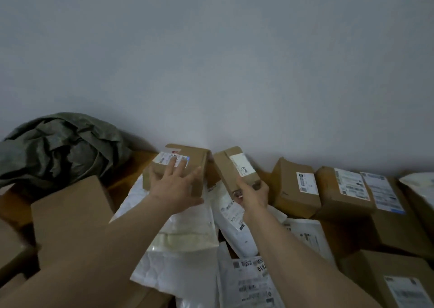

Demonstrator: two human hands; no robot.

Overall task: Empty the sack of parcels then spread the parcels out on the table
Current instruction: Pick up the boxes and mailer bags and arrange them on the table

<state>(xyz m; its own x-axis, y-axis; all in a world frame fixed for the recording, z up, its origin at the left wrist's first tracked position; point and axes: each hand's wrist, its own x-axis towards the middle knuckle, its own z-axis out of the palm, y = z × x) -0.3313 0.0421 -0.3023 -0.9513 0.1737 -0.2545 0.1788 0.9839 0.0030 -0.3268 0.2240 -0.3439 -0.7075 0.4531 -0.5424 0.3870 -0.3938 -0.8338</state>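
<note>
The crumpled grey-green sack lies at the back left against the wall. My left hand rests with spread fingers on the near face of a brown cardboard box with a white label, by the wall. My right hand grips the near end of a slim brown box, which is tilted and touches the first box. Under both hands lie white plastic mailer bags.
Several labelled brown boxes line the wall to the right. A large plain cardboard box sits at the left. More white mailers and a box fill the near side. Brown wooden table shows between sack and box.
</note>
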